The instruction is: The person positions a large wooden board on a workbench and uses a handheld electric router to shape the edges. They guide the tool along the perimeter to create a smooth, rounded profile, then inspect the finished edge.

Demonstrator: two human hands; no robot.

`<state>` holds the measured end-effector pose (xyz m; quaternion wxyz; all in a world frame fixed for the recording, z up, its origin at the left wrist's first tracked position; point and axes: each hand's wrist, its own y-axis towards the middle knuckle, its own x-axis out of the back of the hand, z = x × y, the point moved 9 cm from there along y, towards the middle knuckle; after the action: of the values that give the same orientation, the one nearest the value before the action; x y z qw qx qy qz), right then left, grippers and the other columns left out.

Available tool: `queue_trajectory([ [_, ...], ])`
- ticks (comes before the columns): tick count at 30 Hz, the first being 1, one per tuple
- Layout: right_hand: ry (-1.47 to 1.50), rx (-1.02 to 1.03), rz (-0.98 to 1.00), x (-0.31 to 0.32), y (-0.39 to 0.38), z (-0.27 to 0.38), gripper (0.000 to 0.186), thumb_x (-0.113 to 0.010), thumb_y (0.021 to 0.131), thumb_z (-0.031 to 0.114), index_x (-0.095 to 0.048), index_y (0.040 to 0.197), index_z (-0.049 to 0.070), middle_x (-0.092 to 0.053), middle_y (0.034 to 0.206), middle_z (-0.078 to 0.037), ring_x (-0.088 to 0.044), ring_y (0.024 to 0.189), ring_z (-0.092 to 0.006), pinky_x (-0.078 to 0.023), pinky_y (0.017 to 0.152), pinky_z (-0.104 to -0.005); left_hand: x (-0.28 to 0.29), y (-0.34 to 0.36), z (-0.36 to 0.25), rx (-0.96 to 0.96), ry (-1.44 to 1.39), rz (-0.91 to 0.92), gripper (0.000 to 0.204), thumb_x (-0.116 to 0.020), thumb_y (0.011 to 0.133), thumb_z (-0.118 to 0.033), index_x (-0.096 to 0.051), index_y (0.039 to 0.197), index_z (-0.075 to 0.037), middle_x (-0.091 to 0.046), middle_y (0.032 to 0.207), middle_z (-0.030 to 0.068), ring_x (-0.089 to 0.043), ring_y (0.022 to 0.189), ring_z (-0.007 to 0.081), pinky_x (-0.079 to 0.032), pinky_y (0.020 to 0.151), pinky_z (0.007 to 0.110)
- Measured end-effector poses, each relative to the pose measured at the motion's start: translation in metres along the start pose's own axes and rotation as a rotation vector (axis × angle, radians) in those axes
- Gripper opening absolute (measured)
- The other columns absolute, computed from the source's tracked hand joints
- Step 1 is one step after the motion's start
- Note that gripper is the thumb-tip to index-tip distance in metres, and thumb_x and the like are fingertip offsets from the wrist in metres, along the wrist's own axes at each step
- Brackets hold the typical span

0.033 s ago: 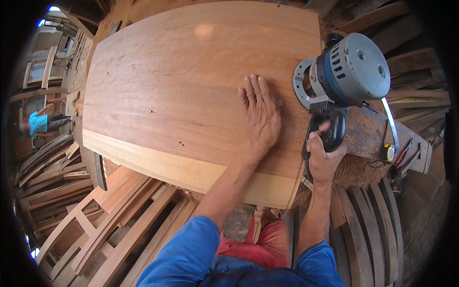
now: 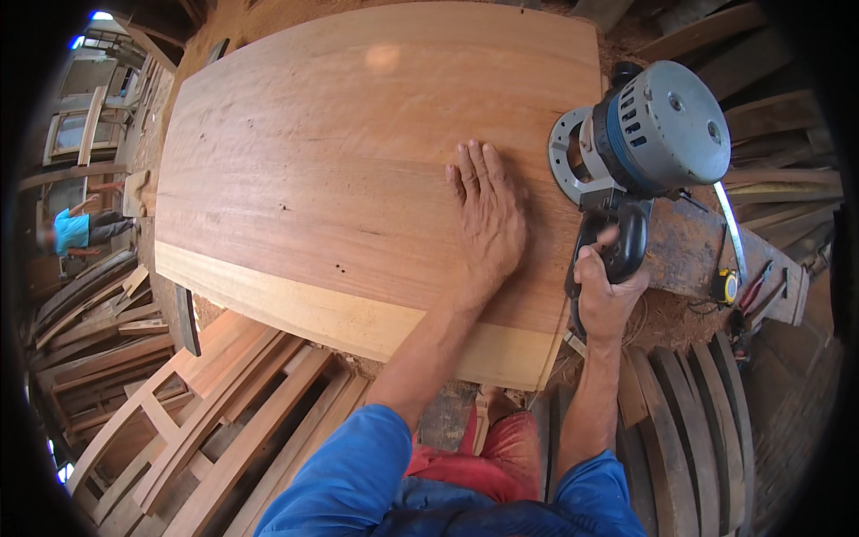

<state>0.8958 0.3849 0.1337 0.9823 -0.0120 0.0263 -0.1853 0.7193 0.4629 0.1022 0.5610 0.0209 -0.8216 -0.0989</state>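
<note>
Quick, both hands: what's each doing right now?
Left hand: open, flat on the wooden panel.
Right hand: closed on the router's black handle.

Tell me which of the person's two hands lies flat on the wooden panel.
The left hand, palm down with fingers spread on the wooden panel. The right hand instead grips the black handle of the router at the panel's edge.

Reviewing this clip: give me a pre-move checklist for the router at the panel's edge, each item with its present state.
1. Left hand flat on the wooden panel, apart from the router: ok.
2. Right hand closed on the black handle: ok.
3. Router base seated at the panel's right edge: ok.
4. Bit condition and depth: cannot tell, hidden under the base.
5. Cord routing: cannot tell.
6. Tape measure lies on the bench, off the panel: ok.
</note>
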Motion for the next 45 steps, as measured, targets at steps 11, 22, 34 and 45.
queue_trajectory([
  [11,0.008,0.017,0.024,-0.005,0.015,0.001,0.016,-0.067,0.094,-0.003,-0.06,0.107,0.002,-0.061,0.077,0.001,-0.057,0.062,-0.004,-0.046,0.053,-0.0233,0.0,-0.002,0.0,0.003,-0.015,0.028,0.075,-0.051,0.105,-0.023,-0.017,0.16,0.015,-0.024,0.167,0.0355,-0.016,0.16,0.0477,-0.01,0.13,0.055],
  [22,-0.009,-0.006,-0.005,-0.003,0.021,0.001,0.017,-0.067,0.092,-0.006,-0.06,0.106,0.003,-0.061,0.077,0.0,-0.057,0.062,-0.0036,-0.046,0.054,-0.0229,0.002,0.0,-0.001,-0.001,-0.035,0.017,0.074,-0.052,0.105,-0.022,-0.018,0.16,0.014,-0.025,0.166,0.0359,-0.017,0.159,0.0478,-0.011,0.13,0.056],
  [34,-0.077,-0.076,-0.029,0.02,-0.06,-0.012,0.019,-0.071,0.091,-0.002,-0.061,0.107,0.002,-0.062,0.081,0.0,-0.056,0.067,-0.005,-0.046,0.06,-0.0239,0.001,-0.002,0.003,-0.019,-0.094,-0.013,0.074,-0.051,0.103,-0.02,-0.018,0.161,0.012,-0.03,0.164,0.0349,-0.019,0.159,0.0477,-0.011,0.13,0.055],
  [45,-0.035,0.004,-0.013,0.002,0.006,-0.003,0.017,-0.068,0.092,-0.005,-0.061,0.106,0.002,-0.061,0.08,0.001,-0.055,0.066,-0.0027,-0.045,0.057,-0.0226,0.002,0.008,0.002,-0.055,-0.113,-0.036,0.071,-0.049,0.102,-0.012,-0.017,0.16,0.013,-0.032,0.162,0.0369,-0.021,0.157,0.0517,-0.012,0.129,0.057],
])
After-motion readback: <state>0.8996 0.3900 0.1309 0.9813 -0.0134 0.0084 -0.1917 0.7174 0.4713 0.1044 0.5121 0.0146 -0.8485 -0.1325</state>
